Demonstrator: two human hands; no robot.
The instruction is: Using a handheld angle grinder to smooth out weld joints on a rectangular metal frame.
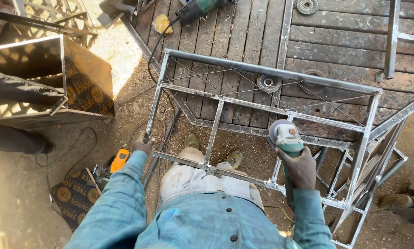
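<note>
Denim sleeves frame the nearest part of the view, above pale trousers and two tan shoes on the sandy ground. Low on the left lies a dark flattened cardboard sheet printed with round yellow emblems; a larger piece of the same dark, yellow-marked cardboard stands upright farther off, against a welded box frame at the left edge.

The right hand is closed around the body of a green angle grinder, whose white guard and disc point away from the person and sit at a cross-bar near the right end of the steel frame. The left hand is wrapped around the frame's left upright, near its lower corner, well apart from the grinder. Just below that hand an orange tool rests on the ground.

The frame is a rectangular grid of grey square tubing with thin diagonal wires, standing between the person and a wooden plank platform. Beyond the frame's far rail, two grinding discs lie on the planks, a second green power tool rests at the platform's far edge with its black cable trailing down, and a yellow rag sits beside it.
</note>
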